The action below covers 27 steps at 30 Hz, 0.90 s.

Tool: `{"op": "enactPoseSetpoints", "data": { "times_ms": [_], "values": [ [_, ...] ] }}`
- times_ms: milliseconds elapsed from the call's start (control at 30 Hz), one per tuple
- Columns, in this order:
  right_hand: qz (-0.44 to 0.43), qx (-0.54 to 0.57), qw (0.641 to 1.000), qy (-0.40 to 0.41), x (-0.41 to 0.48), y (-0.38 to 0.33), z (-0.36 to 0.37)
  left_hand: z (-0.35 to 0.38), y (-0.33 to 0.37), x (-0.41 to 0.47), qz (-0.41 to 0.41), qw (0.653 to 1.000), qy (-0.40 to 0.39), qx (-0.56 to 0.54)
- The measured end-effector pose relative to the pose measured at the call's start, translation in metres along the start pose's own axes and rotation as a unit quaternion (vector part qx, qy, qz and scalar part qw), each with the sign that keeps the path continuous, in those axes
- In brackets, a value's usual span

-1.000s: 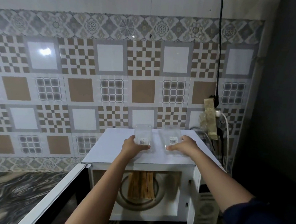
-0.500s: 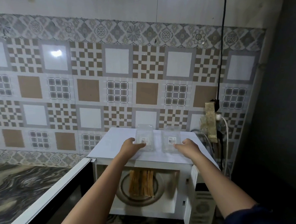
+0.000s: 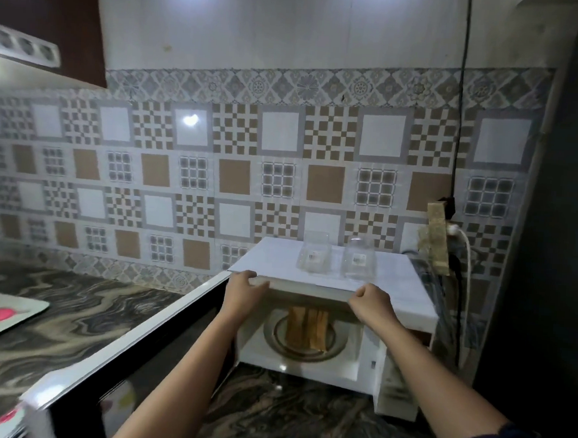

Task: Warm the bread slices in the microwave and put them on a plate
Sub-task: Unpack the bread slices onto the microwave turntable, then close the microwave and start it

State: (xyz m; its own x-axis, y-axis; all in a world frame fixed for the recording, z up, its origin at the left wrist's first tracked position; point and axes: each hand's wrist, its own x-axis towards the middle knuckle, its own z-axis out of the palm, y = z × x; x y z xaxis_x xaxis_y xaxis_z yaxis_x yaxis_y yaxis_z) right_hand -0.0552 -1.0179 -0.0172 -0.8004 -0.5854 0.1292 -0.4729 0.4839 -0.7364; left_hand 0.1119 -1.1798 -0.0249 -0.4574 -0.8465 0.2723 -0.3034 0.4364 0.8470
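Several toasted bread slices point(image 3: 306, 328) stand on the glass turntable point(image 3: 275, 336) inside the open white microwave point(image 3: 402, 395). Its door point(image 3: 130, 351) swings out to the left. A thin white board point(image 3: 271, 261) lies on the microwave's top, and two clear plastic containers point(image 3: 314, 257) point(image 3: 359, 262) stand on it. My left hand point(image 3: 242, 288) grips the board's front edge near its left corner. My right hand point(image 3: 370, 301) grips the same edge further right, fingers curled under it. Both hands are above the oven opening.
A marbled counter point(image 3: 89, 308) runs to the left, with a light tray with coloured print point(image 3: 4, 316) at its left edge. A power strip and cables point(image 3: 437, 238) hang by the microwave's right side. A dark wall closes off the right.
Both hands drew back from the two clear containers to the front edge of the white board and took hold of it. The view swung left and pulled back.
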Motion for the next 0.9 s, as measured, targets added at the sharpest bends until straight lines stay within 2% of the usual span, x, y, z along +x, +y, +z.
{"op": "enactPoseSetpoints", "data": {
  "times_ms": [67, 167, 367, 533, 633, 700, 800, 900],
  "values": [
    [-0.022, -0.004, 0.999, -0.048, -0.019, -0.011, 0.016, -0.025, -0.007, -0.02, 0.026, 0.999, 0.043, 0.019],
    [-0.066, -0.004, 0.993, -0.096, -0.045, -0.041, 0.045, -0.07, -0.017, -0.047, 0.021, 0.991, 0.129, 0.032],
    [-0.218, 0.031, 0.965, -0.143, -0.1, -0.114, 0.115, -0.16, -0.054, -0.089, -0.004, 0.954, 0.298, -0.025],
    [-0.347, 0.049, 0.918, -0.185, -0.154, -0.165, 0.174, -0.204, -0.105, -0.118, -0.074, 0.93, 0.339, -0.122],
    [-0.395, 0.043, 0.892, -0.214, -0.181, -0.183, 0.206, -0.208, -0.138, -0.133, -0.116, 0.929, 0.312, -0.162],
    [-0.419, 0.015, 0.882, -0.216, -0.194, -0.188, 0.221, -0.204, -0.156, -0.146, -0.138, 0.937, 0.252, -0.201],
    [-0.463, -0.061, 0.865, -0.182, -0.206, -0.183, 0.231, -0.192, -0.17, -0.163, -0.166, 0.949, 0.121, -0.24],
    [-0.502, -0.108, 0.846, -0.142, -0.209, -0.172, 0.225, -0.181, -0.172, -0.172, -0.164, 0.951, 0.07, -0.252]
  ]
}}
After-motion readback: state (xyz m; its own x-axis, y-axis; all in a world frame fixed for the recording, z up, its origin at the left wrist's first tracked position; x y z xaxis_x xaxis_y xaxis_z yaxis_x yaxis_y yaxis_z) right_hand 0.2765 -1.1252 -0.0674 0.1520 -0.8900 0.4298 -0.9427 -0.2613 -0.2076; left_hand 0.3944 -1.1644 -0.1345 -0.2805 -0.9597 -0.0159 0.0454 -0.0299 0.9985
